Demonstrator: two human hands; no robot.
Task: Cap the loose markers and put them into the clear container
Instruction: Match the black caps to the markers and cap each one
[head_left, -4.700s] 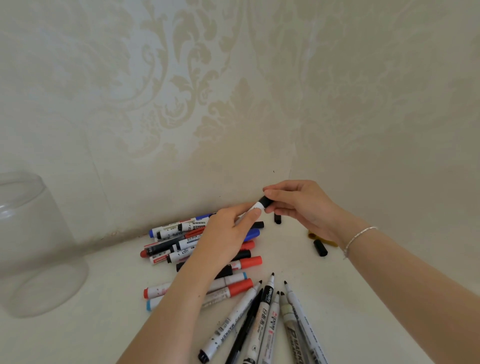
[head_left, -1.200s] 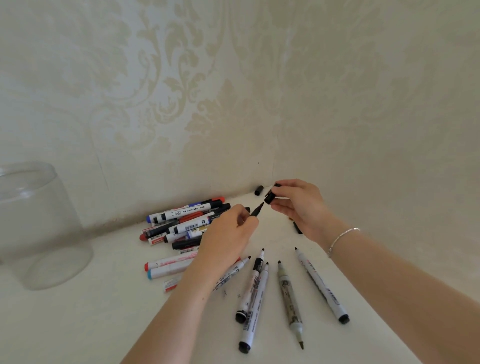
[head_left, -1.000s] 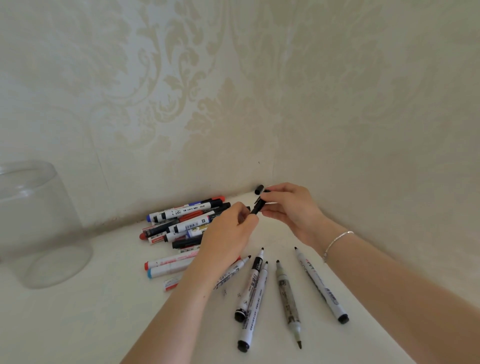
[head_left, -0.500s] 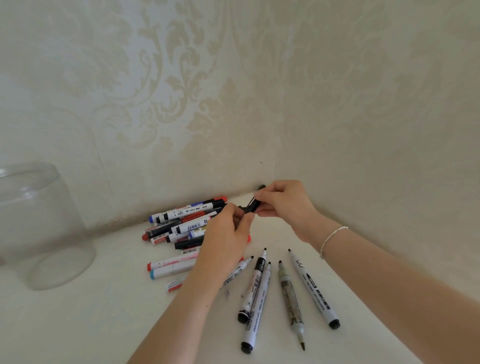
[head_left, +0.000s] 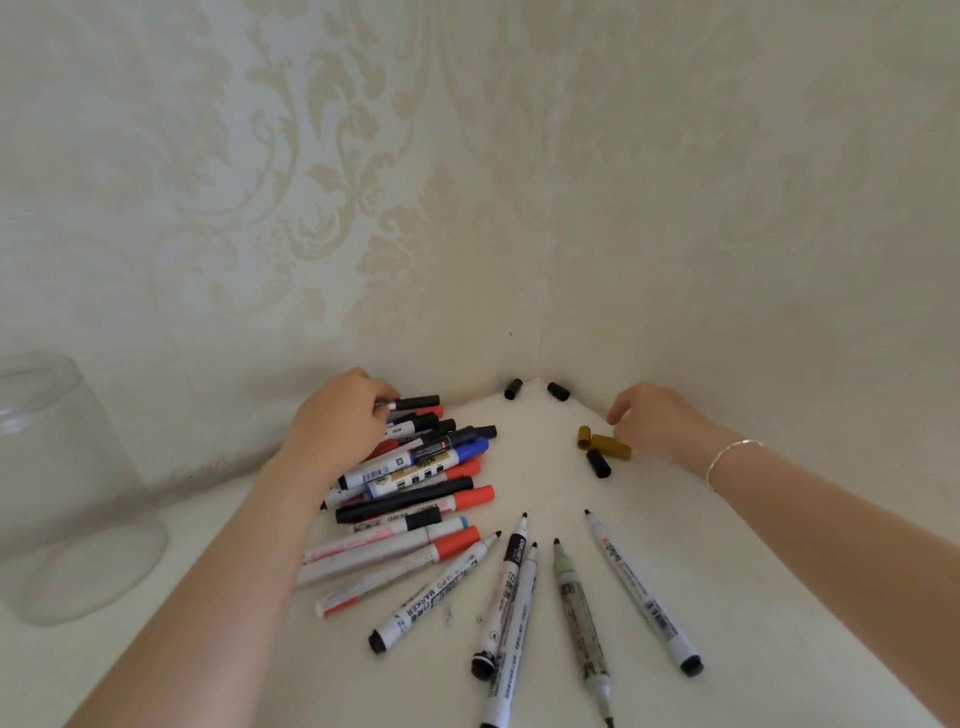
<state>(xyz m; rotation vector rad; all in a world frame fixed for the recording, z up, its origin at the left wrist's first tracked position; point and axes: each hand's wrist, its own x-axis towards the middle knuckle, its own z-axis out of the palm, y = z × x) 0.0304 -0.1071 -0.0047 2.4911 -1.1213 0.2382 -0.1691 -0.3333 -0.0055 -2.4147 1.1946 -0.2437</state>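
Resting over the far end of the capped-marker pile, the left hand pinched a slim black marker at the back of the heap, its fingers curled round the barrel near the wall. The right hand hovered low over the desk at the right, fingers loosely bent and holding nothing, just beside two gold caps. A black cap lay touching or nearly touching the nearer gold one, and two more black caps sat apart in the corner where the patterned walls met. Five uncapped markers fanned out on the near part of the desk, tips pointing away from the person: one labelled MARKER at the left, two lying side by side in the middle, a grey-barrelled one, and a white one furthest right. The clear container stood upright at the far left edge, well apart from the pile; whether anything lay inside could not be told. A thin bracelet circled the right wrist.
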